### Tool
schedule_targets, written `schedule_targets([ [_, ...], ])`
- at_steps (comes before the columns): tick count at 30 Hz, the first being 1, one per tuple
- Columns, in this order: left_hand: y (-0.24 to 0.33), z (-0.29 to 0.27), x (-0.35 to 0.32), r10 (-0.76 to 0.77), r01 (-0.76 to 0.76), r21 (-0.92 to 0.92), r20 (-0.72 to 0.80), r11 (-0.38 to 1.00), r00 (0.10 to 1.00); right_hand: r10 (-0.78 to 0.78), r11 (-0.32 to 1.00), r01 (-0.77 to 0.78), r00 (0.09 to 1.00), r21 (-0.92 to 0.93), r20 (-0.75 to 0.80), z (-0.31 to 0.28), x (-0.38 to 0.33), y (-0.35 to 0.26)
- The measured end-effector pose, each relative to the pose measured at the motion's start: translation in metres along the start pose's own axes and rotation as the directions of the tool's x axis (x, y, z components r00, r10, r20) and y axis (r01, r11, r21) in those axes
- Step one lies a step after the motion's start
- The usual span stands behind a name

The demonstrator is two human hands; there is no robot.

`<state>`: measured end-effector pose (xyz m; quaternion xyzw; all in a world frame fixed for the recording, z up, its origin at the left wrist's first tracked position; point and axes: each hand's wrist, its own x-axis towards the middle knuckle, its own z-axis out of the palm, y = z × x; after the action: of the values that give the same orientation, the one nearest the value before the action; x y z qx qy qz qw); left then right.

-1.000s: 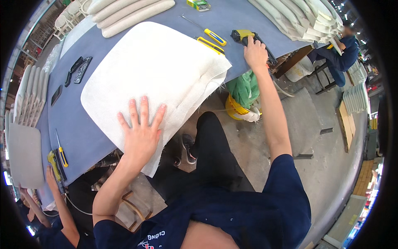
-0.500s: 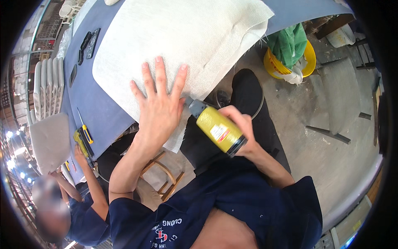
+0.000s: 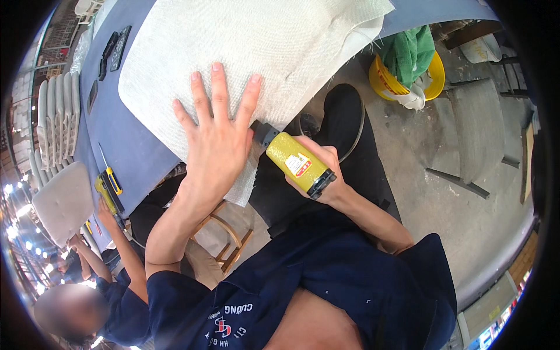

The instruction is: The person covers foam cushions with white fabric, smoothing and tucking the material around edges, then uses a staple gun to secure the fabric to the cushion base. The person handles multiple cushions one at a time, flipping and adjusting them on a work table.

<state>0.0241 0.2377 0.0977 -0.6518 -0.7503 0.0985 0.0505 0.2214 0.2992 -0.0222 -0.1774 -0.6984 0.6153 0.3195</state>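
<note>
My left hand (image 3: 216,140) lies flat, fingers spread, on a padded panel (image 3: 233,41) wrapped in off-white woven fabric with frayed edges. My right hand (image 3: 333,188) is wrapped around a yellow-green staple gun (image 3: 294,160) with a black nose and rear cap. The gun's nose is at the panel's near edge, close beside my left thumb; whether it touches the panel is hidden. A fabric flap (image 3: 242,186) hangs below my left wrist.
The panel rests on a blue-covered table (image 3: 134,140) with black items (image 3: 119,48) and a yellow-handled screwdriver (image 3: 112,178). At left, a co-worker's hand (image 3: 106,214) grips a similar tool near a grey cushion (image 3: 64,201). A yellow bucket (image 3: 388,84) stands right; a wooden frame (image 3: 236,239) below.
The whole view has shifted slightly, so the panel, hands and staple gun all appear a little higher and further left. My grip and the gun's place at the panel's edge look much the same.
</note>
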Motion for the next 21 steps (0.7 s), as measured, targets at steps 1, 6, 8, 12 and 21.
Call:
schedule_targets([
  [1,0.0,0.0,-0.001,0.002,-0.002,-0.006,-0.001,1.0,1.0,0.004,1.0,-0.004,1.0,-0.011,0.014,0.001,-0.001,0.002],
  [6,0.0,0.001,0.001,0.003,-0.003,0.015,-0.036,1.0,0.999,-0.042,0.992,0.047,0.998,-0.118,0.047,-0.003,0.008,0.014],
  [8,0.001,-0.002,-0.002,-0.005,0.006,0.009,-0.049,1.0,0.999,-0.142,0.952,0.14,0.99,-0.272,0.013,-0.001,-0.003,0.031],
  [12,-0.008,0.008,-0.011,-0.032,0.008,-0.158,-0.15,0.987,0.988,-0.033,0.997,0.037,0.998,-0.064,0.054,-0.046,0.029,-0.029],
  [21,-0.141,0.086,-0.029,-0.73,0.307,-0.811,-0.201,0.498,0.653,-0.129,0.337,-0.186,0.962,-0.923,-0.241,-0.225,0.21,-0.116],
])
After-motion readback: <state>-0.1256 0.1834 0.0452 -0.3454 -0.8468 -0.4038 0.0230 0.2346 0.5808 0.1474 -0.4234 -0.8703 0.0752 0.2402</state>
